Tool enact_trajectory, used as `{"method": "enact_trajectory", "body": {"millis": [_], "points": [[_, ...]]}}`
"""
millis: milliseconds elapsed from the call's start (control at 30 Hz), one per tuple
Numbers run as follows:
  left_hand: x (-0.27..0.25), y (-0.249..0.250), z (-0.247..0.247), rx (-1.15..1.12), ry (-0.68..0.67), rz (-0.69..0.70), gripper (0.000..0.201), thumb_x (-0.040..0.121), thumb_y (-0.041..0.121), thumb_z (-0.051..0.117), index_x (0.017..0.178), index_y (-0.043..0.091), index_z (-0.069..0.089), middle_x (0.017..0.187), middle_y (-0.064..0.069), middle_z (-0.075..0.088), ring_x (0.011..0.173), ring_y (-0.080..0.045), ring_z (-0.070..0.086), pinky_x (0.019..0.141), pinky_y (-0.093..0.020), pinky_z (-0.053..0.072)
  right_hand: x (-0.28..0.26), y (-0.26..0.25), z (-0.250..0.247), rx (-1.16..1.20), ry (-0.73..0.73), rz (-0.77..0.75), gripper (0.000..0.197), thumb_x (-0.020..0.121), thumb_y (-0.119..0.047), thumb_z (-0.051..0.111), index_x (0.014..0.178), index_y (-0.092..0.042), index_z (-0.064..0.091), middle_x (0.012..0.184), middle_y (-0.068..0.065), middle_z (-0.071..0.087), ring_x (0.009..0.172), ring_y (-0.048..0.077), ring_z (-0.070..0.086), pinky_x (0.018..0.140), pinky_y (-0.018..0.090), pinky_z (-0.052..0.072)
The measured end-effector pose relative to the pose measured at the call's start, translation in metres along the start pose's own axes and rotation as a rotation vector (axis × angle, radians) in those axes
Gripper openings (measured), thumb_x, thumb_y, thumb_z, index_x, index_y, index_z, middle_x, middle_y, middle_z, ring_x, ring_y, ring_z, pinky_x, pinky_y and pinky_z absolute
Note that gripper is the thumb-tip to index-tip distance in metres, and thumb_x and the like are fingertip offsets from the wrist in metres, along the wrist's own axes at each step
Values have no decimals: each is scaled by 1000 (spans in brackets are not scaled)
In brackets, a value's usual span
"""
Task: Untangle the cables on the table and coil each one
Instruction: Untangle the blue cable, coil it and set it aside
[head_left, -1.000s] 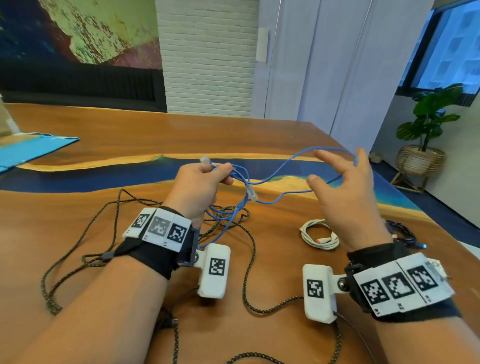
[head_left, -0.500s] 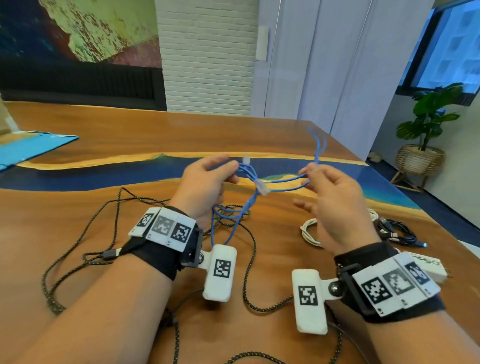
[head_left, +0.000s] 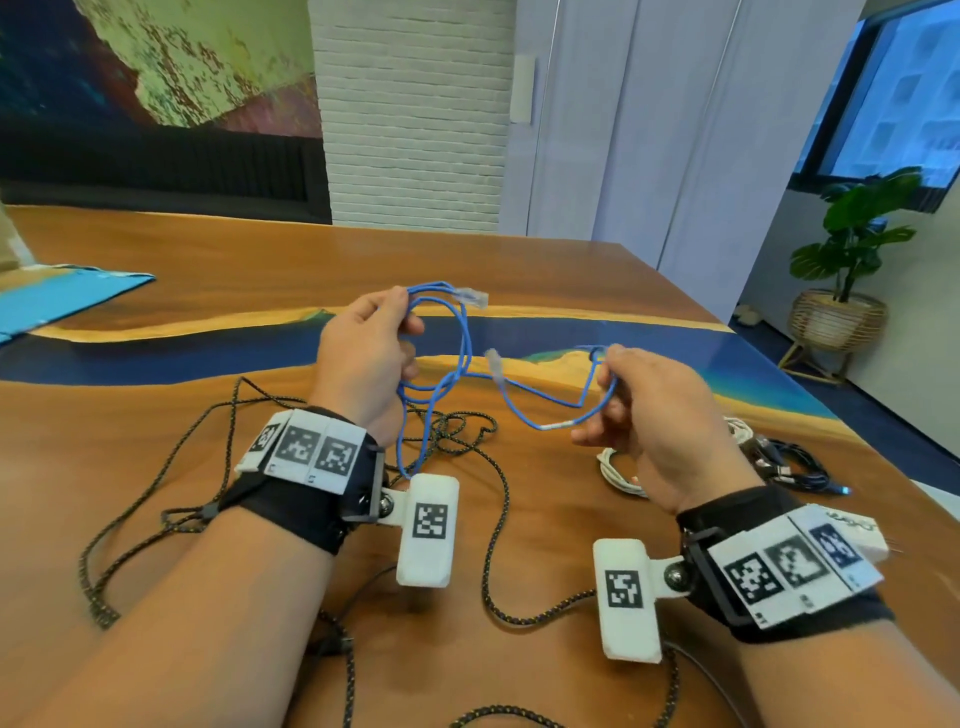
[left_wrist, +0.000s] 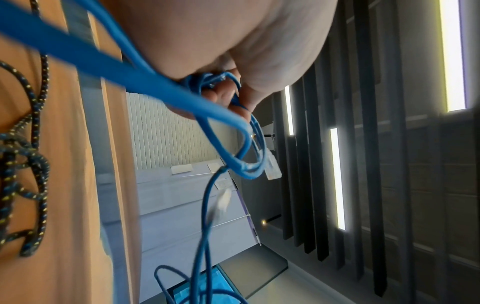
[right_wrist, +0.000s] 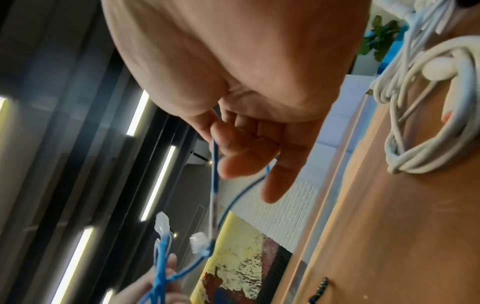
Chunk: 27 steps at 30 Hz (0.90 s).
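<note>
— What's the person holding up over that wooden table (head_left: 156, 467) with the blue stripe?

— A thin blue network cable (head_left: 524, 410) with clear plastic plugs, lifted off the tabletop between both hands. The left hand (head_left: 363, 358) has its fingers curled round a bunch of loops of it, and 1 clear plug (head_left: 474, 297) sticks out just past the fingertips.

— And the other hand?

— The right hand (head_left: 660, 415) pinches a bend of the same cable between thumb and forefinger, the remaining fingers loosely bent below. The strand sags between the 2 hands, and the second clear plug (head_left: 493, 361) hangs in that gap, nearer the left hand.

— Does the blue one reach the table?

— A loop drops from the left hand past that wrist, down to the white tagged block (head_left: 428, 530) strapped there. Whether it touches the wood I cannot tell.

— Anything else lying about?

— A long black braided cord with yellow flecks (head_left: 498, 499) sprawls loose on the table beneath and to the left of the left hand, running on between the forearms. Under the right hand lies a coiled white cable (right_wrist: 426, 115), and just beyond that wrist, a bundle of black cable (head_left: 784, 462).
</note>
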<state>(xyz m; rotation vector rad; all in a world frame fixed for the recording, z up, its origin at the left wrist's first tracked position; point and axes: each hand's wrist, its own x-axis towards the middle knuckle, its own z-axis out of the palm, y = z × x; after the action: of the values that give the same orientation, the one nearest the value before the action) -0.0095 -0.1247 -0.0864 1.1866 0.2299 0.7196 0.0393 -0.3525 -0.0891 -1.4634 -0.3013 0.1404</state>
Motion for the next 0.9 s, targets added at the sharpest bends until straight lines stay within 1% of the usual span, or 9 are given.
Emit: {"method": "enact_trajectory", "body": {"millis": [67, 133, 200, 300, 400, 567, 733, 833, 900], "points": [[-4, 1, 3, -18, -59, -13, 20, 108, 22, 50, 91, 14, 59, 67, 3, 53, 46, -11, 28, 44, -23, 29, -2, 4, 4, -106, -39, -16, 22, 105, -19, 53, 92, -6, 66, 55, 7, 52, 49, 23, 56, 60, 40, 60], [-8, 1, 7, -30, -106, -19, 19, 108, 20, 49, 93, 14, 60, 67, 3, 52, 45, -10, 26, 43, -23, 27, -4, 8, 8, -134, -65, -1, 12, 103, -15, 57, 110, -11, 67, 66, 9, 66, 57, 24, 64, 60, 38, 61], [-11, 0, 10, -31, -146, -34, 19, 108, 19, 49, 92, 14, 60, 67, 2, 51, 44, -10, 24, 44, -24, 25, -3, 11, 8, -115, -59, 4, 17, 103, -10, 58, 118, -15, 65, 79, 11, 73, 65, 23, 69, 62, 36, 63], [-15, 0, 14, -9, -209, -75, 20, 107, 19, 50, 91, 14, 59, 66, 1, 51, 44, -10, 23, 43, -23, 23, -2, 10, 7, -6, 1, -16, 20, 102, -6, 58, 121, -6, 64, 77, 13, 70, 58, 20, 65, 55, 33, 59], [-19, -2, 17, 51, -271, -94, 20, 107, 20, 51, 90, 13, 60, 67, 2, 52, 46, -11, 24, 43, -23, 24, -2, 7, 8, 146, 32, -5, 19, 102, -6, 57, 120, -7, 64, 73, 10, 67, 52, 15, 63, 52, 27, 57], [-28, -11, 26, 106, -339, -96, 18, 106, 19, 54, 91, 11, 60, 66, 1, 53, 47, -12, 27, 44, -23, 26, -4, 3, 15, 354, -34, 105, 19, 106, -8, 48, 116, -5, 63, 71, 7, 68, 53, 12, 66, 52, 24, 57], [-33, -22, 31, 188, -299, -70, 18, 104, 19, 57, 94, 9, 67, 69, -4, 54, 50, -13, 36, 49, -26, 34, -15, 4, 24, 363, -210, 158, 27, 105, -11, 46, 106, -1, 71, 89, 18, 73, 72, 22, 73, 70, 33, 64], [-32, -22, 32, 198, -238, -52, 18, 104, 18, 57, 93, 9, 68, 70, -6, 56, 49, -11, 44, 52, -28, 41, -20, 1, 28, 449, -290, 160, 27, 102, -9, 48, 114, 4, 69, 108, 27, 73, 92, 32, 74, 88, 42, 61], [-30, -20, 31, 181, -215, -47, 18, 104, 18, 57, 92, 8, 68, 68, -4, 55, 48, -11, 45, 51, -28, 43, -23, 0, 30, 408, -348, 108, 26, 96, -3, 55, 116, 2, 70, 116, 28, 70, 100, 34, 72, 93, 42, 60]]}}
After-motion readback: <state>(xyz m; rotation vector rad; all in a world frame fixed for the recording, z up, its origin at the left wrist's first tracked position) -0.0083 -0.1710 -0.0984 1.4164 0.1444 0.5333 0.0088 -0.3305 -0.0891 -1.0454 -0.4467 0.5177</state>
